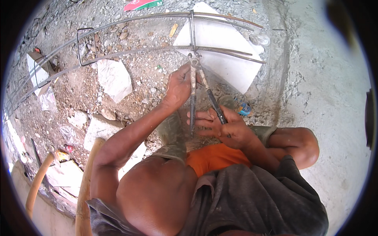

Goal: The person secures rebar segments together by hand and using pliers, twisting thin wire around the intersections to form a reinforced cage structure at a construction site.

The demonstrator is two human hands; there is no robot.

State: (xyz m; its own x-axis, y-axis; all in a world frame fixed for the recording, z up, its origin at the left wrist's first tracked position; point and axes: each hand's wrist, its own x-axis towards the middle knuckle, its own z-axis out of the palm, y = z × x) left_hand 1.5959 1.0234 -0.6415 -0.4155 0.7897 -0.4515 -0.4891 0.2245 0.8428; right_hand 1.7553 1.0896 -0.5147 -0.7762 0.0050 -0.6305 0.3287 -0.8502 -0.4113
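A pair of long-handled pincers (195,70) points away from me, its head at the near bar of a rebar cage (138,51), by a stirrup (192,29). The handles are spread apart. Just below the head, my left hand (179,88) is closed around the upper part of the pincers; some of its fingers are hidden behind the tool. My right hand (230,128) grips the dark lower handles, with the right handle against the palm and the fingers stretched toward the left one. Whether a tie wire sits in the jaws is too small to tell.
White sheet material (226,51) lies beneath the cage's right end. Gravel, stones and paper scraps (114,80) cover the ground at left. Wooden poles (87,188) stand at lower left. A blue wrapper (244,109) lies beside my right hand. Concrete floor (323,90) spreads on the right.
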